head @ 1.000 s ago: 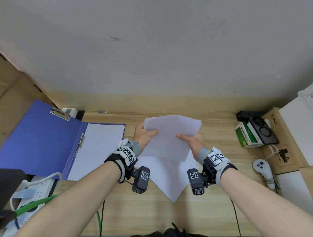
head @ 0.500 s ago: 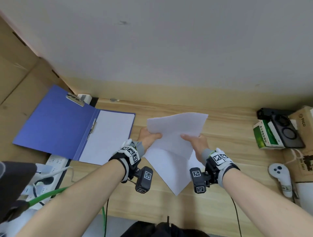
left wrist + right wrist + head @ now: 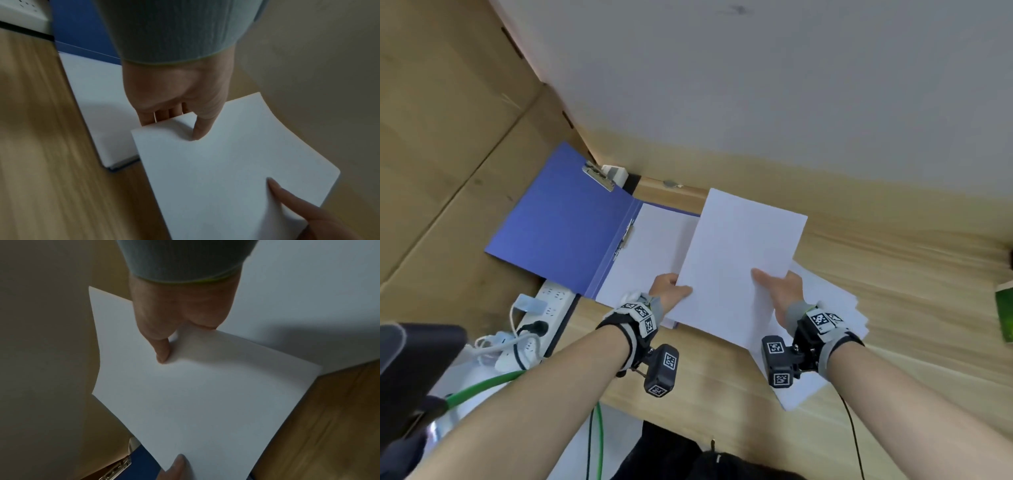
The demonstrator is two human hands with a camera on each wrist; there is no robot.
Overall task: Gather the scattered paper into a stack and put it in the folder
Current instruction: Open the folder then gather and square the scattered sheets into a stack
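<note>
I hold a white paper sheet (image 3: 739, 260) above the desk, partly over the right half of the open blue folder (image 3: 561, 233). My left hand (image 3: 671, 294) pinches its near left edge, thumb on top (image 3: 197, 129). My right hand (image 3: 777, 291) pinches its near right edge, thumb on top (image 3: 162, 352). White paper (image 3: 647, 253) lies inside the folder's right half beside the spine clip. More loose sheets (image 3: 835, 308) lie fanned on the desk under my right wrist.
A white power strip (image 3: 534, 325) with plugs and a green cable (image 3: 489, 383) sits off the desk's left edge. A green box (image 3: 1005, 315) shows at the right border. Cardboard (image 3: 448, 137) stands on the left, a pale wall behind.
Both hands have carried the sheet leftward toward the folder and turned it lengthwise; it now overlaps the folder's right half. The view has swung left, so the items on the right have left the frame.
</note>
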